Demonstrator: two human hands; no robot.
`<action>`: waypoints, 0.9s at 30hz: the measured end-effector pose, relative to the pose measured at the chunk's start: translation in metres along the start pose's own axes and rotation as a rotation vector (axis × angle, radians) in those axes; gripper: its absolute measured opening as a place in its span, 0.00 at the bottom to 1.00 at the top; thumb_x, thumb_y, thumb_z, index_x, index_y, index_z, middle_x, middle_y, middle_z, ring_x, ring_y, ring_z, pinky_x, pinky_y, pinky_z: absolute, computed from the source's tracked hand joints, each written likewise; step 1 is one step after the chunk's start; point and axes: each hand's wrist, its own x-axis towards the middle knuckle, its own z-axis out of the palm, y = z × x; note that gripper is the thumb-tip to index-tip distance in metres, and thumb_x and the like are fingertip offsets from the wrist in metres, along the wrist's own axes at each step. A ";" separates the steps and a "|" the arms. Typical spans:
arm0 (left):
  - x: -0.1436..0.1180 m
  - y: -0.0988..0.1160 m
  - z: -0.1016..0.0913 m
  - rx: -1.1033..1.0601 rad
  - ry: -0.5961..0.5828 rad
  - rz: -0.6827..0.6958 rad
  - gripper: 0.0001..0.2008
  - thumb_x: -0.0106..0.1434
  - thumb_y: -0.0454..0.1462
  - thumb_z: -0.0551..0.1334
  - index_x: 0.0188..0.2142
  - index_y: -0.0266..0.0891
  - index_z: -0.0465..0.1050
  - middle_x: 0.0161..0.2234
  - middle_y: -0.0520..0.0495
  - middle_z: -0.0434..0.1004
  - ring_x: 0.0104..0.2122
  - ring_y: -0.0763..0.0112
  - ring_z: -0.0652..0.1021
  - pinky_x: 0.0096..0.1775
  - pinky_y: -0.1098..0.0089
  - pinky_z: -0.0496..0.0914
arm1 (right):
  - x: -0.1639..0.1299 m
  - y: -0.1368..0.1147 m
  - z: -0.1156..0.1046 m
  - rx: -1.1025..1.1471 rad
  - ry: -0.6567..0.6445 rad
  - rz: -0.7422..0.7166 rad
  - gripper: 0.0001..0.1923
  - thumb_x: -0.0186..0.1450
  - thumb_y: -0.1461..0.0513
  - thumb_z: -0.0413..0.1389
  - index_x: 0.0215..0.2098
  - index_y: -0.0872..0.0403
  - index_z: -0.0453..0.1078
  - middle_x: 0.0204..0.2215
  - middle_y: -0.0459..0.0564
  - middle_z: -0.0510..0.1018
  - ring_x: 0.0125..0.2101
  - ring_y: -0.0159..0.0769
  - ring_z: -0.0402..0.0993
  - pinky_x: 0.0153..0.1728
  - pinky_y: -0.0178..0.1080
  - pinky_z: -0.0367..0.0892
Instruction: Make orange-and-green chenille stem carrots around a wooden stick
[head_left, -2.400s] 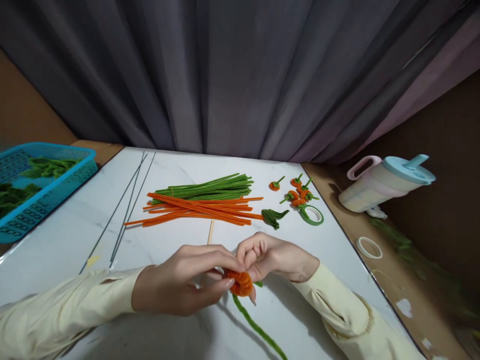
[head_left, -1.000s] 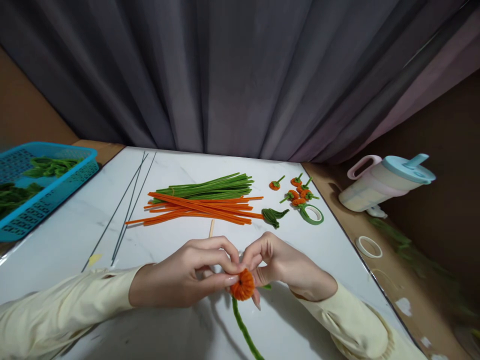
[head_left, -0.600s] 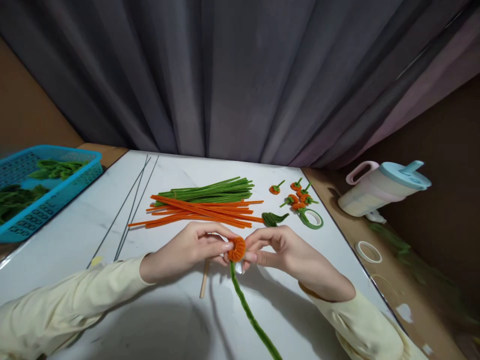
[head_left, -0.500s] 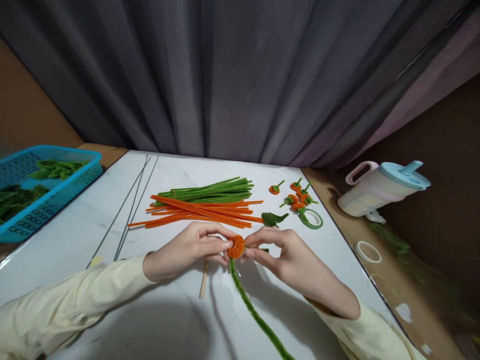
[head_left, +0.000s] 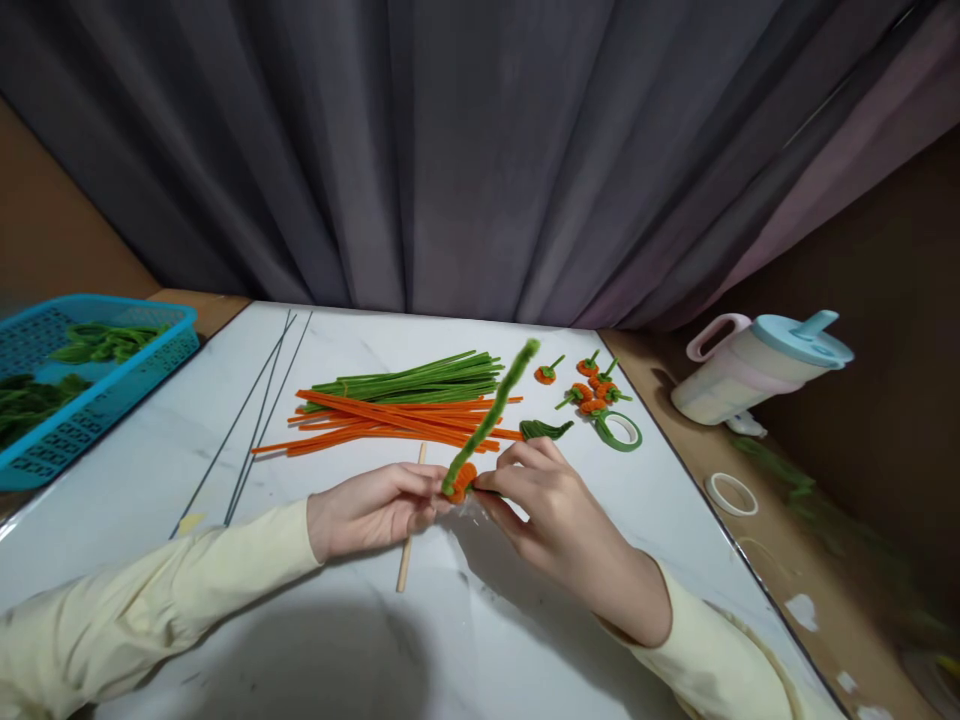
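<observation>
A: What were the hands doing?

B: The left hand point(head_left: 371, 508) and the right hand point(head_left: 541, 500) both pinched a little orange ball point(head_left: 461, 482) made of fuzzy wire. It sat between their fingertips, just above the white table point(head_left: 525, 640). A green fuzzy stem point(head_left: 491, 415) stuck out of it, up and away from the person.

A: What was around them?

B: A wooden stick point(head_left: 410, 530) lay under the left hand. Farther back lay a pile of orange wires point(head_left: 390, 425) and a pile of green wires point(head_left: 409, 378). Some small finished balls point(head_left: 592, 390) sat beside a roll of green tape point(head_left: 619, 430).

A: What could have gone wrong?

B: I think the ball could have come loose if the fingers let go, because the wire is springy. The long stem could have swung and bumped the wire piles.

A: What was different from a moment earlier?

B: Half a second before, the stem hung down toward the person. Now it pointed up and away.
</observation>
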 end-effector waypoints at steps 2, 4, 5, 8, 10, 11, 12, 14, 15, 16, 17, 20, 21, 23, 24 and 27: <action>0.000 -0.002 0.002 0.048 0.030 0.050 0.08 0.53 0.22 0.62 0.34 0.27 0.72 0.30 0.44 0.74 0.26 0.80 0.76 0.28 0.85 0.71 | -0.001 -0.002 0.003 -0.052 0.040 -0.042 0.12 0.66 0.68 0.48 0.28 0.58 0.70 0.22 0.50 0.70 0.29 0.35 0.63 0.34 0.39 0.53; -0.001 -0.005 0.003 0.101 0.044 0.103 0.09 0.53 0.22 0.62 0.35 0.29 0.72 0.32 0.45 0.74 0.27 0.80 0.76 0.30 0.83 0.72 | -0.003 -0.005 0.006 -0.113 0.070 -0.081 0.13 0.66 0.69 0.46 0.26 0.58 0.69 0.20 0.49 0.69 0.28 0.35 0.61 0.33 0.39 0.52; -0.001 -0.007 0.004 0.119 0.036 0.131 0.10 0.53 0.22 0.62 0.35 0.30 0.72 0.32 0.46 0.74 0.27 0.80 0.75 0.30 0.82 0.71 | -0.004 -0.006 0.008 -0.144 0.078 -0.098 0.14 0.66 0.69 0.46 0.26 0.58 0.68 0.19 0.49 0.68 0.27 0.35 0.60 0.32 0.39 0.52; 0.000 -0.009 0.003 0.149 -0.017 0.183 0.13 0.50 0.22 0.63 0.36 0.32 0.72 0.29 0.49 0.74 0.26 0.80 0.75 0.28 0.82 0.69 | -0.007 -0.013 0.013 -0.213 0.111 -0.113 0.15 0.66 0.70 0.44 0.23 0.57 0.65 0.17 0.48 0.66 0.24 0.34 0.57 0.30 0.39 0.51; 0.000 -0.010 0.001 0.158 -0.056 0.194 0.16 0.48 0.21 0.64 0.37 0.33 0.72 0.28 0.50 0.74 0.26 0.80 0.75 0.28 0.82 0.68 | -0.009 -0.017 0.015 -0.211 0.131 -0.090 0.16 0.66 0.70 0.43 0.23 0.57 0.64 0.18 0.49 0.66 0.24 0.34 0.56 0.28 0.38 0.51; 0.000 -0.010 0.000 0.165 -0.066 0.194 0.17 0.47 0.22 0.64 0.37 0.34 0.71 0.29 0.50 0.74 0.27 0.79 0.75 0.29 0.82 0.68 | -0.010 -0.019 0.015 -0.188 0.136 -0.072 0.15 0.66 0.70 0.43 0.24 0.57 0.65 0.19 0.49 0.67 0.24 0.35 0.57 0.28 0.38 0.51; 0.000 -0.009 -0.002 0.172 -0.073 0.195 0.17 0.47 0.22 0.65 0.37 0.34 0.71 0.30 0.50 0.74 0.28 0.79 0.76 0.30 0.81 0.69 | -0.011 -0.020 0.015 -0.150 0.132 -0.047 0.14 0.66 0.69 0.44 0.25 0.57 0.66 0.20 0.50 0.68 0.24 0.35 0.59 0.28 0.38 0.52; 0.000 -0.007 -0.004 0.202 -0.079 0.212 0.17 0.47 0.23 0.65 0.37 0.35 0.70 0.31 0.50 0.73 0.29 0.78 0.75 0.32 0.80 0.69 | -0.012 -0.022 0.012 -0.047 0.109 0.012 0.12 0.67 0.67 0.45 0.30 0.58 0.68 0.23 0.50 0.70 0.26 0.35 0.62 0.28 0.37 0.55; 0.000 -0.007 -0.004 0.228 -0.085 0.219 0.17 0.46 0.23 0.66 0.37 0.35 0.70 0.31 0.50 0.73 0.29 0.78 0.75 0.32 0.80 0.69 | -0.012 -0.023 0.010 0.007 0.095 0.044 0.11 0.67 0.67 0.45 0.31 0.58 0.68 0.23 0.50 0.71 0.26 0.35 0.63 0.28 0.36 0.56; -0.001 -0.006 -0.004 0.257 -0.091 0.224 0.17 0.46 0.24 0.66 0.37 0.35 0.69 0.31 0.50 0.72 0.30 0.77 0.75 0.32 0.79 0.69 | -0.012 -0.024 0.008 0.053 0.079 0.076 0.10 0.67 0.66 0.46 0.33 0.58 0.69 0.24 0.50 0.71 0.27 0.35 0.64 0.29 0.35 0.57; -0.001 -0.005 -0.004 0.287 -0.097 0.228 0.17 0.47 0.25 0.67 0.37 0.35 0.69 0.31 0.51 0.72 0.29 0.77 0.75 0.32 0.79 0.69 | -0.012 -0.024 0.005 0.091 0.064 0.104 0.10 0.67 0.65 0.47 0.34 0.57 0.69 0.24 0.50 0.71 0.27 0.35 0.65 0.29 0.35 0.58; -0.002 -0.003 -0.003 0.415 -0.098 0.236 0.14 0.50 0.28 0.68 0.37 0.35 0.69 0.33 0.50 0.72 0.30 0.76 0.74 0.33 0.76 0.69 | -0.010 -0.023 -0.001 0.145 0.022 0.163 0.10 0.67 0.64 0.48 0.35 0.56 0.71 0.25 0.49 0.72 0.27 0.34 0.67 0.28 0.34 0.58; -0.002 -0.002 -0.002 0.475 -0.101 0.241 0.13 0.52 0.30 0.67 0.37 0.35 0.68 0.34 0.49 0.72 0.31 0.76 0.74 0.34 0.75 0.69 | -0.009 -0.022 -0.003 0.155 0.009 0.181 0.10 0.67 0.64 0.48 0.34 0.55 0.72 0.24 0.48 0.73 0.27 0.34 0.67 0.28 0.34 0.58; -0.002 -0.001 -0.003 0.603 -0.106 0.274 0.11 0.56 0.34 0.66 0.38 0.35 0.68 0.34 0.47 0.72 0.33 0.74 0.74 0.37 0.72 0.68 | -0.007 -0.019 -0.004 0.219 -0.035 0.233 0.10 0.67 0.65 0.48 0.33 0.55 0.72 0.24 0.48 0.74 0.26 0.32 0.67 0.28 0.34 0.59; -0.001 -0.001 -0.004 0.666 -0.105 0.310 0.10 0.57 0.35 0.65 0.38 0.35 0.68 0.35 0.47 0.72 0.34 0.73 0.74 0.38 0.72 0.67 | -0.005 -0.016 -0.004 0.282 -0.070 0.272 0.10 0.66 0.65 0.49 0.33 0.55 0.71 0.25 0.47 0.74 0.25 0.31 0.68 0.28 0.33 0.59; 0.004 -0.003 -0.009 0.855 -0.080 0.492 0.07 0.60 0.36 0.62 0.37 0.36 0.68 0.37 0.48 0.69 0.37 0.72 0.73 0.41 0.71 0.66 | 0.001 -0.006 0.000 0.538 -0.164 0.423 0.06 0.64 0.67 0.50 0.34 0.56 0.69 0.25 0.46 0.75 0.23 0.29 0.69 0.26 0.31 0.62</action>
